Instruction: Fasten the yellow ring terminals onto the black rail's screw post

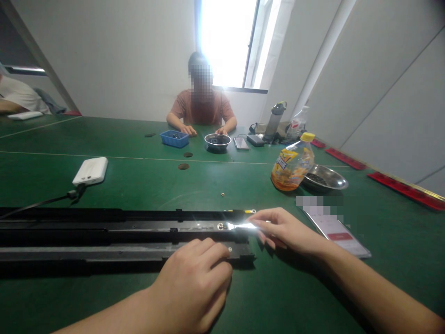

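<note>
Laid on green table (243, 181): black rails (69, 239) at left hand (198, 280), white device (91, 170) well beyond; phone (342, 234) to right of right hand (283, 229), bottle (yellow-capped) (294, 164) farther off.

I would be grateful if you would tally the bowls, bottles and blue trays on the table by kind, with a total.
Bottles: 3
Bowls: 2
Blue tray: 1
Total: 6
</note>
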Demonstrator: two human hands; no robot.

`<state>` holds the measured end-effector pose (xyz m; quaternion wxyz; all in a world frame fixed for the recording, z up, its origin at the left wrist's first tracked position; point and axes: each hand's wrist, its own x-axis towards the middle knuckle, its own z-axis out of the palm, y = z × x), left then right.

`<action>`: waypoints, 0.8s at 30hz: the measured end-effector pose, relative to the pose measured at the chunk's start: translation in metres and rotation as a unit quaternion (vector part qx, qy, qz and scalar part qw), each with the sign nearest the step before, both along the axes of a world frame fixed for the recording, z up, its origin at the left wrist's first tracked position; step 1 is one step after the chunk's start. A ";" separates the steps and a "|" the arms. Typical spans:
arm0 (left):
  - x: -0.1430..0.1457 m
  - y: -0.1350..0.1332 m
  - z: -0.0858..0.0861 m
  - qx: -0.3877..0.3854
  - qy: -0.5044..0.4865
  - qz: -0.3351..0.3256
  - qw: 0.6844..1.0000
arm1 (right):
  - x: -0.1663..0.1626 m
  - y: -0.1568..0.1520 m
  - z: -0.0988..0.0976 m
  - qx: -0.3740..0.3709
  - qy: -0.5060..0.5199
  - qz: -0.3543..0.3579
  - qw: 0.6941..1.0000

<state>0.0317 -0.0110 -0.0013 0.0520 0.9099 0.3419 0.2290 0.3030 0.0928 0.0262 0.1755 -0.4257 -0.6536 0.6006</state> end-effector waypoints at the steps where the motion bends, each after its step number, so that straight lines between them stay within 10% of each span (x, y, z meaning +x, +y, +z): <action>1: 0.000 0.000 0.000 0.000 -0.001 0.001 1.000 | 0.000 0.000 0.000 0.002 -0.002 0.000 1.000; 24: 0.000 -0.001 0.001 0.004 0.003 0.004 1.000 | 0.000 0.000 -0.007 0.012 -0.002 -0.013 1.000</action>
